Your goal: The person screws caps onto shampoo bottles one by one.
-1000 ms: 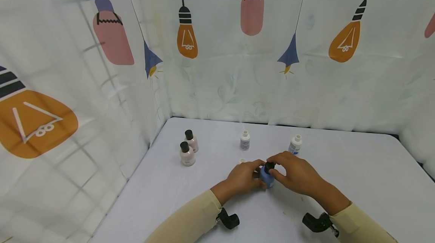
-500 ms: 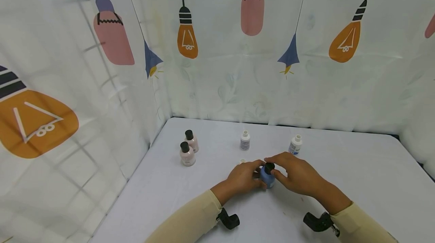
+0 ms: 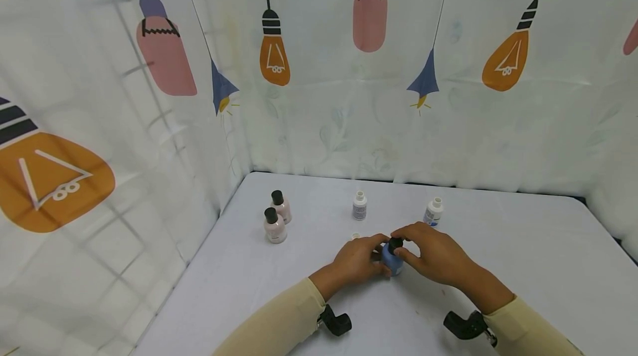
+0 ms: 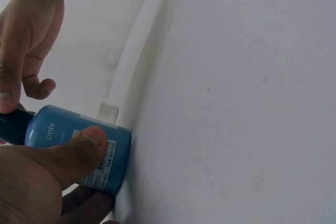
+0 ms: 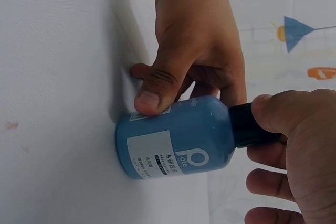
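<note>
A blue bottle (image 3: 392, 262) with a printed label stands on the table between my hands. My left hand (image 3: 355, 262) grips its body, the thumb lying across the label in the left wrist view. On top sits a black cap (image 5: 247, 124), which my right hand (image 3: 438, 253) pinches between thumb and index finger; its other fingers are curled beside the cap in the right wrist view. Just behind my left hand, the white mouth of a small bottle (image 3: 355, 236) peeks out, the rest hidden.
Two pale pink bottles with black caps, a front one (image 3: 275, 228) and a rear one (image 3: 282, 210), stand at the left. Toward the back are white uncapped bottles, one central (image 3: 359, 209) and another (image 3: 432, 215) behind my right hand. Patterned curtains (image 3: 319, 123) border the table.
My right thumb and fingers shifted slightly around the cap: half a second ago the thumb sat a little off it, and now it presses against it again. The left hand and bottle stayed put.
</note>
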{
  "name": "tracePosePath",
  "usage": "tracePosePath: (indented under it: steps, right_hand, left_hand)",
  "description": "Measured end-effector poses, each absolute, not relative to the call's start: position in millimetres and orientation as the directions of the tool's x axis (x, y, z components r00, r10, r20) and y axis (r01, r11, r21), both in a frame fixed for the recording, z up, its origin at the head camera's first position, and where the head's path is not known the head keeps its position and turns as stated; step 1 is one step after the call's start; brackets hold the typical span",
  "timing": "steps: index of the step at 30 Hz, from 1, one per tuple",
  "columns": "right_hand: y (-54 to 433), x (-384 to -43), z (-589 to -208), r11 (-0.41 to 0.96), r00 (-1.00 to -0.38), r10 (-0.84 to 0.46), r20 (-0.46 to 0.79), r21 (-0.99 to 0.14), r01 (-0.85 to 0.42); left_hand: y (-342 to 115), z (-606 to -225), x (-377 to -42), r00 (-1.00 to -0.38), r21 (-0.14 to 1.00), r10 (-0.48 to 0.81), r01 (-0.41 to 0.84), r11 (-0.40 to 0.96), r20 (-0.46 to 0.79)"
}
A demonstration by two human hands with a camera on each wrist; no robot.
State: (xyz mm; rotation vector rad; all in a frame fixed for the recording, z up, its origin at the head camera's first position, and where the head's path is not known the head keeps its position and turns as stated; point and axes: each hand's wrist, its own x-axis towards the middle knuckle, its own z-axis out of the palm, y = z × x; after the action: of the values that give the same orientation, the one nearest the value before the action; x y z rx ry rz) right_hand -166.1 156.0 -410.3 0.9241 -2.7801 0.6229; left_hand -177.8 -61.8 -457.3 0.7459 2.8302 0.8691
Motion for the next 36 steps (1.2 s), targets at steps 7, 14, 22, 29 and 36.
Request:
tracePosePath:
  steps: [7,14,22,29,36]
  right_hand:
    - [153,-165,-410,0.743,-0.806,-0.525,0.273,-0.316,-0.59]
    - [152,-164,-410,0.742,-0.789,-0.531,0.308,-0.28,-0.609]
    - [154,-164,-414,0.743,-0.8,-0.516,0.305,-0.305,-0.595]
    - [157,-163,-413,0.737,-0.817,-0.503,0.28,-0.355,-0.576]
    - [162,-165,-413,0.77,-0.847,-0.439,0.299,-0.361,-0.526]
  left_hand:
    - [-62,-457,-176,-0.878,0.556,0.474,0.423,0.716,0.059]
    - [-62,-458,-176,-0.876,0.545,0.478,0.435,0.717,0.07]
    - [-61,-458,-176,-0.875,0.543,0.479,0.434,0.719,0.067]
    - [-60,-457,-175,-0.882,0.537,0.466,0.428,0.727,0.071]
    - [-53,-454,-180,-0.892,0.544,0.438,0.425,0.724,0.114]
